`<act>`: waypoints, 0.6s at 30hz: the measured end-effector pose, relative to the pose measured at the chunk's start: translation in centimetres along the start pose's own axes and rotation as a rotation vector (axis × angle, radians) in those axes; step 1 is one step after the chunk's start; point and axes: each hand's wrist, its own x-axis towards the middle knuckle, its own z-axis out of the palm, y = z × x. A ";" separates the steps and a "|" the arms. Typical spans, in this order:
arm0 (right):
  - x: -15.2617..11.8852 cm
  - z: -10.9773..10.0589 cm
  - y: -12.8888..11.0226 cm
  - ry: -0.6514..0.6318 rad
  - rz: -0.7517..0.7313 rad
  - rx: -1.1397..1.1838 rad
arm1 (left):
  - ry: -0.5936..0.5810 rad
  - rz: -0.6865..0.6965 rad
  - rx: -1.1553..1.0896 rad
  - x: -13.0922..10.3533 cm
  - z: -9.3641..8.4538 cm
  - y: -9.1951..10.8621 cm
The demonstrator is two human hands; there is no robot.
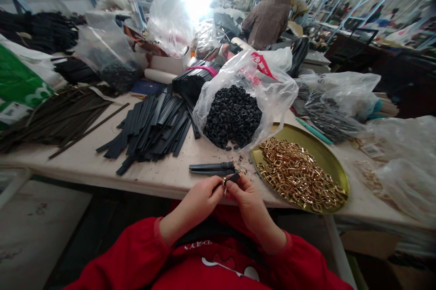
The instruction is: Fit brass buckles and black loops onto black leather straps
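Note:
At the table's front edge, my left hand (203, 197) pinches a small gold buckle (225, 182). Close beside it, my right hand (245, 194) has its fingers closed on a black strap (233, 177), whose end meets the buckle. Just beyond my hands lie a few finished-looking black straps (211, 167) with loops and gold ends. A fan of flat black strips (153, 122) is spread to the left. Behind my hands, an open plastic bag (275, 94) holds many small black loops (233, 115). Gold buckles (299, 172) fill much of a round gold tray (335, 162) at the right.
Dark brown strips (68, 115) and a green bag (20, 81) are at the far left. A turquoise tool (314, 131) lies behind the tray, near clear bags (340, 94) at the right. A person (269, 19) sits with their back turned farther off.

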 end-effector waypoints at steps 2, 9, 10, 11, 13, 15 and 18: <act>-0.2 0.1 0.1 0.036 -0.108 -0.145 | 0.006 -0.055 -0.099 0.1 0.1 -0.2; -0.2 0.2 0.0 -0.080 0.029 -0.096 | -0.063 -0.234 -0.413 0.1 0.2 -0.6; -0.2 0.2 0.0 -0.091 0.057 -0.060 | -0.072 -0.258 -0.447 0.1 0.3 -0.4; -0.2 0.2 0.1 -0.096 0.067 -0.054 | -0.076 -0.281 -0.476 0.1 0.4 -0.3; -0.2 0.1 0.1 -0.072 0.006 -0.168 | -0.066 -0.316 -0.511 0.1 0.5 -0.1; -0.4 -0.1 0.2 0.002 -0.144 -0.392 | -0.046 -0.335 -0.511 0.0 0.6 0.1; -0.7 -0.4 0.2 0.077 -0.288 -0.612 | -0.027 -0.315 -0.460 -0.2 0.7 0.3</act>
